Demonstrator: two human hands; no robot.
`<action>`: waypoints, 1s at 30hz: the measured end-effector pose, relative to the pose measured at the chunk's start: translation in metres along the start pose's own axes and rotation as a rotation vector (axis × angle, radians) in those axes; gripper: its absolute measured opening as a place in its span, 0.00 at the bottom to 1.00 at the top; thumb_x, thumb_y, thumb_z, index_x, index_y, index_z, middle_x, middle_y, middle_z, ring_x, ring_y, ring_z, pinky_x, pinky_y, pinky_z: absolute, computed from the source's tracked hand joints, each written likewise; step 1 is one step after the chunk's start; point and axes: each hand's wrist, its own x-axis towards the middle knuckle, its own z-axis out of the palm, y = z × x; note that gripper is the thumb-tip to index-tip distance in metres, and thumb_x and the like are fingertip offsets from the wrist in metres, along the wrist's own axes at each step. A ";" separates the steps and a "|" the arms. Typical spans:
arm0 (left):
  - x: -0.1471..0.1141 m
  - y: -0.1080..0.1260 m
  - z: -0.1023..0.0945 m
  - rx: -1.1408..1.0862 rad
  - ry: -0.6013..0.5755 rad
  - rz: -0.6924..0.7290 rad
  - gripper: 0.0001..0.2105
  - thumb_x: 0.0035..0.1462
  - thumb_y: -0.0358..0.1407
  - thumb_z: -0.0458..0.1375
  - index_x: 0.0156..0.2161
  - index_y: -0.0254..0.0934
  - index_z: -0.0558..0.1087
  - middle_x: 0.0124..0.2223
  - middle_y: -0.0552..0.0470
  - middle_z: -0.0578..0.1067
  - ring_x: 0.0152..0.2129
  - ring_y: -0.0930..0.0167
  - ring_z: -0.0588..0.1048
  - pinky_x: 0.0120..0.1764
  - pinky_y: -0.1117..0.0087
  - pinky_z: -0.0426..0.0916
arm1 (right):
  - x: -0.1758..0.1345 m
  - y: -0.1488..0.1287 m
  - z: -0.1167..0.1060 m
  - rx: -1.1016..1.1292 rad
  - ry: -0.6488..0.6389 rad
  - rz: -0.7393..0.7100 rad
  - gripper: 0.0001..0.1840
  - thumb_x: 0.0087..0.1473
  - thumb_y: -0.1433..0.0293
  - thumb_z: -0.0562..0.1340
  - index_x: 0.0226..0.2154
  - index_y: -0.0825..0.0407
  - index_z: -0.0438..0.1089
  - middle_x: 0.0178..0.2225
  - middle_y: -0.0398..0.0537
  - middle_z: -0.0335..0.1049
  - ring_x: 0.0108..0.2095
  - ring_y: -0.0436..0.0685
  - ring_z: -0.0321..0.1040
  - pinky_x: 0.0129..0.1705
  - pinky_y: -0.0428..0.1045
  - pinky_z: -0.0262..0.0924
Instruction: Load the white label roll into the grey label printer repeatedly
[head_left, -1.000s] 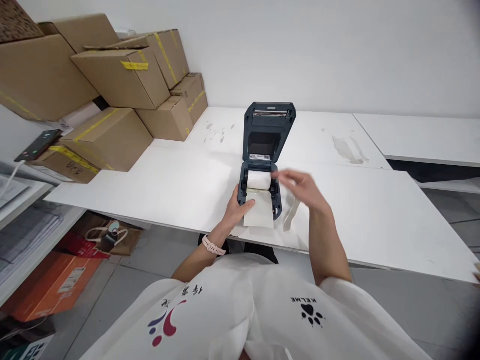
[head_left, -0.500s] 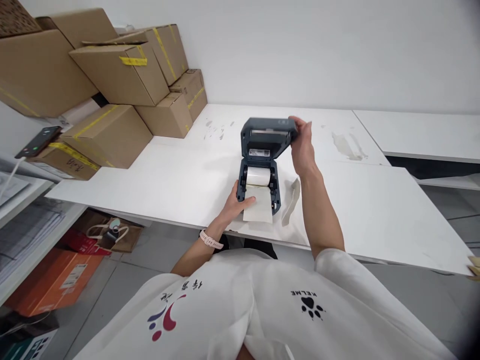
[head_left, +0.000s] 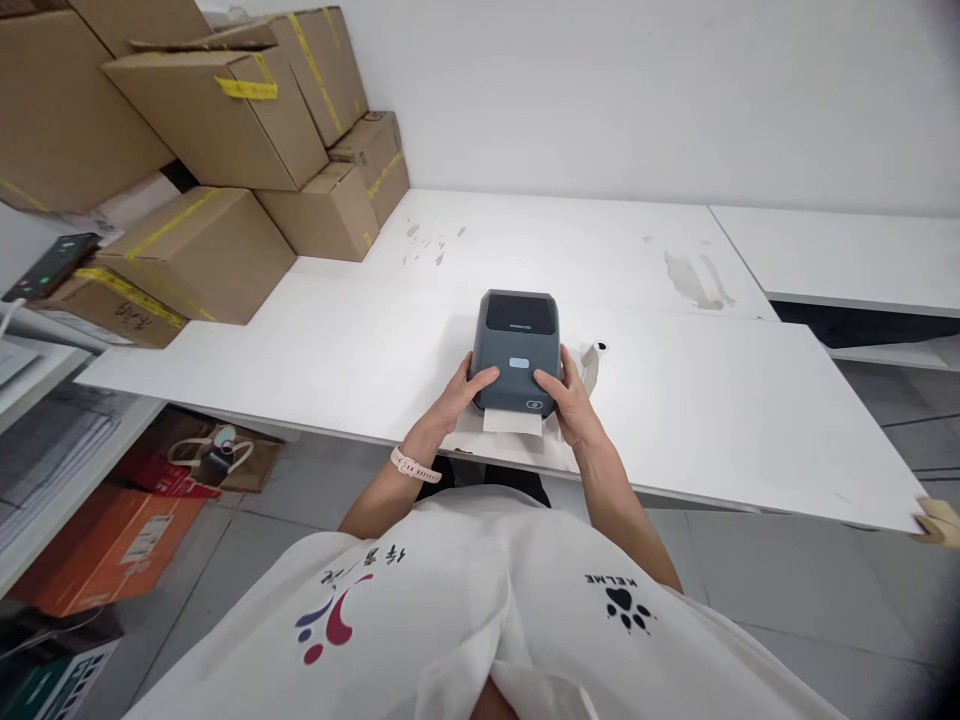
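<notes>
Remote insp., L to R. Left hand (head_left: 456,393) holds L side of label printer (head_left: 517,345); I see thumb laid on lid, other fingers partly hidden along flank. Printer sits on white table (head_left: 712,410), nr its front edge, btwn both hands. Finish dk grey-blue, corners bevelled, lid down; I can't tell if latched. Glossy blk window at far end w/ small lettering, pale rect. patch mid-lid, small oval emblem at front R corner. Paper tongue (head_left: 512,422) sticks out under front edge. Right hand (head_left: 574,404) holds R side: thumb on lid, fingers curled along flank, tips partly hidden. Loose strip (head_left: 591,370) lies just beside it.

Qty, L to R: phone (head_left: 51,264), 1, atop a carton; cardboard cartons (head_left: 217,115), min. 8, several yellow-taped; wristband (head_left: 415,465), 1, pink, L wrist; hands, 2; printer, 1; tongue, 1; loose strip, 1.
</notes>
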 end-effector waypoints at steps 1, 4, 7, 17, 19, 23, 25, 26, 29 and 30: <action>-0.001 0.000 0.000 -0.004 -0.008 -0.018 0.37 0.54 0.50 0.63 0.67 0.43 0.59 0.66 0.44 0.66 0.62 0.55 0.65 0.62 0.51 0.61 | -0.001 0.002 0.000 0.039 0.003 0.049 0.51 0.48 0.48 0.68 0.68 0.37 0.47 0.67 0.45 0.56 0.68 0.65 0.53 0.67 0.64 0.55; -0.003 -0.003 0.001 -0.002 0.001 -0.010 0.34 0.54 0.48 0.63 0.64 0.41 0.63 0.64 0.43 0.69 0.60 0.56 0.68 0.60 0.54 0.63 | -0.004 0.005 0.001 0.104 0.032 0.137 0.52 0.46 0.50 0.70 0.68 0.38 0.49 0.65 0.45 0.61 0.65 0.66 0.58 0.66 0.65 0.56; 0.000 -0.006 0.001 0.008 0.048 0.047 0.32 0.52 0.47 0.65 0.60 0.38 0.67 0.61 0.42 0.72 0.57 0.56 0.70 0.58 0.56 0.65 | -0.006 0.006 0.002 0.147 0.109 0.187 0.58 0.43 0.53 0.73 0.70 0.39 0.44 0.65 0.47 0.60 0.63 0.65 0.61 0.66 0.64 0.57; -0.028 -0.028 0.007 0.131 0.277 0.038 0.34 0.51 0.53 0.64 0.59 0.41 0.65 0.63 0.41 0.67 0.59 0.58 0.67 0.55 0.59 0.66 | -0.007 0.005 0.006 -0.022 0.166 0.029 0.53 0.48 0.52 0.69 0.69 0.40 0.43 0.71 0.51 0.47 0.68 0.65 0.51 0.67 0.64 0.53; -0.047 -0.036 0.010 0.216 0.398 -0.016 0.31 0.50 0.55 0.64 0.54 0.38 0.68 0.56 0.40 0.73 0.50 0.61 0.72 0.48 0.61 0.68 | -0.012 0.004 0.007 -0.176 0.206 -0.142 0.46 0.52 0.52 0.66 0.68 0.40 0.48 0.71 0.51 0.44 0.69 0.64 0.47 0.68 0.64 0.51; -0.065 -0.033 0.020 0.136 0.176 -0.229 0.24 0.49 0.58 0.61 0.30 0.36 0.73 0.33 0.47 0.78 0.27 0.70 0.72 0.29 0.69 0.63 | -0.022 0.002 0.009 -0.364 0.180 -0.331 0.33 0.58 0.53 0.62 0.63 0.41 0.56 0.71 0.51 0.46 0.70 0.61 0.46 0.69 0.64 0.48; -0.062 -0.024 0.025 0.046 0.134 -0.246 0.22 0.48 0.56 0.63 0.25 0.36 0.72 0.27 0.49 0.77 0.24 0.71 0.72 0.27 0.69 0.60 | -0.025 0.002 0.009 -0.400 0.174 -0.341 0.31 0.59 0.53 0.60 0.62 0.42 0.57 0.71 0.52 0.45 0.70 0.61 0.45 0.68 0.64 0.48; -0.059 -0.020 0.027 0.011 0.142 -0.244 0.20 0.47 0.54 0.64 0.23 0.36 0.72 0.24 0.49 0.76 0.24 0.71 0.72 0.27 0.69 0.59 | -0.025 0.002 0.009 -0.414 0.176 -0.346 0.31 0.59 0.53 0.60 0.61 0.42 0.57 0.71 0.53 0.45 0.70 0.62 0.45 0.68 0.64 0.48; -0.053 -0.017 0.030 -0.035 0.172 -0.240 0.18 0.45 0.49 0.67 0.21 0.36 0.72 0.21 0.50 0.75 0.24 0.70 0.73 0.29 0.69 0.60 | -0.025 -0.002 0.007 -0.514 0.171 -0.412 0.26 0.61 0.53 0.58 0.59 0.43 0.62 0.70 0.52 0.49 0.70 0.64 0.46 0.67 0.67 0.48; -0.053 -0.017 0.030 -0.030 0.175 -0.233 0.17 0.45 0.49 0.66 0.21 0.36 0.72 0.22 0.51 0.75 0.23 0.71 0.73 0.29 0.68 0.60 | -0.024 -0.004 0.007 -0.578 0.163 -0.451 0.23 0.62 0.54 0.57 0.57 0.42 0.64 0.70 0.50 0.49 0.70 0.65 0.46 0.67 0.68 0.47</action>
